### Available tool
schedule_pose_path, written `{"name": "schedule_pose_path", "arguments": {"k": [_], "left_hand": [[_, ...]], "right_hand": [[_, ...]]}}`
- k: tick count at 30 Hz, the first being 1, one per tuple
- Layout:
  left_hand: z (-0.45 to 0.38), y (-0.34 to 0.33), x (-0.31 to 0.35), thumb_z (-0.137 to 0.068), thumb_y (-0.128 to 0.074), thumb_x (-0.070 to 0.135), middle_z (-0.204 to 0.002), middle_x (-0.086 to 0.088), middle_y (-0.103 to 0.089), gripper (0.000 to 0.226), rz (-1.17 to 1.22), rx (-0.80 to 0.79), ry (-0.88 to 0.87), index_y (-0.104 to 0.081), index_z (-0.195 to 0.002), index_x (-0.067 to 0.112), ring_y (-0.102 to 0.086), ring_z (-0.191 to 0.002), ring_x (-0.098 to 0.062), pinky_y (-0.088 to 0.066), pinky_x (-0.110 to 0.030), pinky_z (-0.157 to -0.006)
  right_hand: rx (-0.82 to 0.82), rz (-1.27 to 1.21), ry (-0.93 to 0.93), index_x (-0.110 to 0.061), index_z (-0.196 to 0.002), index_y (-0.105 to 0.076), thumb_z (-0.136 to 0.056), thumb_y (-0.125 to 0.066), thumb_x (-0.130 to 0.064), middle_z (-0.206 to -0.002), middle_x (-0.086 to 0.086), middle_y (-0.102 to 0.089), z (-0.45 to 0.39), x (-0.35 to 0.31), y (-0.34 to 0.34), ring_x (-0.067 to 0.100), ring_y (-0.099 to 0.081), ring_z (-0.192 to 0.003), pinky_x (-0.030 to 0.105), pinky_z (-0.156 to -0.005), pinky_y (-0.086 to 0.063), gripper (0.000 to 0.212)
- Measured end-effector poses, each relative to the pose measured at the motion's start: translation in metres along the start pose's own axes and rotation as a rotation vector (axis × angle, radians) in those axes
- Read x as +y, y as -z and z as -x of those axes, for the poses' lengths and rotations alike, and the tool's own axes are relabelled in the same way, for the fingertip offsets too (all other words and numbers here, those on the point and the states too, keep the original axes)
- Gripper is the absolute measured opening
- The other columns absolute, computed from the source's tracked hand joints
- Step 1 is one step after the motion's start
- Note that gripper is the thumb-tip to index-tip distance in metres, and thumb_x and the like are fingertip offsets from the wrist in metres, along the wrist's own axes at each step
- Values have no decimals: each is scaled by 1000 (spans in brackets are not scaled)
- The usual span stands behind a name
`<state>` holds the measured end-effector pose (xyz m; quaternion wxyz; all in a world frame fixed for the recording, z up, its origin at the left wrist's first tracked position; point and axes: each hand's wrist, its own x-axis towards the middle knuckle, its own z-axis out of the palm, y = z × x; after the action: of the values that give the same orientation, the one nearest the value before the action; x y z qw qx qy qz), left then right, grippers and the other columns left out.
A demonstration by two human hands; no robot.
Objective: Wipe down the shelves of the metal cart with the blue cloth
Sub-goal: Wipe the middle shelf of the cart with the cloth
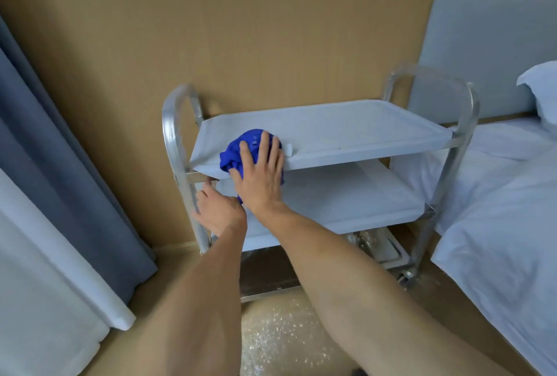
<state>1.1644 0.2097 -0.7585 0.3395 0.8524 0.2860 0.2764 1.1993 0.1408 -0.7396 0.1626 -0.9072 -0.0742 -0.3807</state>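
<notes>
A metal cart (465,122) with tubular handles at both ends stands against the wooden wall. Its top shelf (346,128) and middle shelf (346,198) carry a pale protective film. A crumpled blue cloth (238,154) lies at the front left of the top shelf. My right hand (260,172) presses flat on the cloth with fingers spread. My left hand (217,208) grips the cart's front left upright, below the top shelf. The bottom shelf (388,250) is bare shiny metal, partly hidden by my arms.
A bed with white sheets (497,225) and a pillow (542,89) stands close to the cart's right side. Grey curtains (60,164) hang at the left. A padded grey headboard (488,53) is behind the bed. The floor in front is wooden.
</notes>
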Motion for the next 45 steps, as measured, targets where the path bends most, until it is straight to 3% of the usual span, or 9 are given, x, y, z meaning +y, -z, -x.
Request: {"name": "schedule_pose_path", "arguments": {"k": [8, 13, 20, 24, 28, 32, 35, 39, 45], "left_hand": [[1, -1, -9, -91, -49, 7, -122, -23, -50, 41, -34, 155, 19, -44, -131, 2, -49, -111, -40, -37, -47, -95], [27, -24, 43, -99, -42, 25, -154, -23, -22, 59, -28, 196, 7, -20, -149, 1, -22, -142, -38, -24, -48, -112], [75, -69, 91, -102, -35, 27, -158, -30, -1, 66, 46, 36, -31, -10, -151, -7, -5, -149, -38, -17, -50, -114], [76, -73, 89, -102, -37, 28, -157, -32, 0, 67, 5, 22, -53, -8, -151, -9, -6, -148, -39, -15, -49, -115], [75, -74, 87, -103, -36, 24, -158, -31, 2, 64, -9, 18, -45, -8, -151, -8, -10, -147, -39, -15, -48, -116], [77, -66, 82, -101, -37, 14, -159, -27, -3, 58, -37, 34, -74, -14, -151, -5, -15, -146, -37, -17, -48, -114], [76, -57, 70, -96, -43, 5, -159, -23, -12, 55, -44, 53, -110, -26, -147, 1, -24, -143, -36, -22, -49, -110], [76, -45, 49, -82, -54, 0, -159, -16, -20, 61, -74, 59, -186, -36, -140, 4, -31, -139, -32, -26, -46, -107], [38, -16, 5, -89, -59, 16, -161, -16, -10, 79, -32, 119, 313, -12, -152, 4, -23, -142, -31, -23, -44, -113]], "right_hand": [[71, -70, 47, -22, -143, -40, -89, -64, -36, -158, 25, -21, 5, 24, -10, 46, -19, -145, 54, -113, -24, 61], [215, -90, -192, -19, -147, -40, -90, -54, -30, -160, 23, -19, 7, 142, 16, 42, -21, -146, 53, -113, -26, 60], [457, -280, -771, -12, -151, -36, -94, -53, -21, -161, 24, -13, -34, 334, 80, 43, -16, -147, 52, -113, -32, 60], [570, -350, -833, -8, -147, -41, -90, -51, -12, -158, 28, -16, -41, 364, 86, 46, -24, -143, 54, -111, -37, 57], [651, -377, -750, -3, -144, -43, -89, -49, -1, -158, 31, -13, -25, 284, 58, 46, -25, -144, 48, -111, -40, 56], [474, -241, -433, -11, -151, -37, -94, -53, -6, -161, 27, -9, 9, 196, 28, 43, -9, -150, 48, -117, -33, 60], [289, -141, -96, -22, -151, -36, -89, -59, -2, -162, 23, -11, 20, 184, 20, 42, -8, -150, 51, -116, -32, 69], [210, -155, -103, -24, -148, -36, -83, -62, 4, -163, 17, -13, 18, 196, 34, 37, -16, -149, 49, -114, -35, 76], [232, -17, -180, -20, -146, -43, -86, -56, -23, -160, 21, -22, 9, 227, 52, 40, -25, -145, 54, -116, -24, 61]]}}
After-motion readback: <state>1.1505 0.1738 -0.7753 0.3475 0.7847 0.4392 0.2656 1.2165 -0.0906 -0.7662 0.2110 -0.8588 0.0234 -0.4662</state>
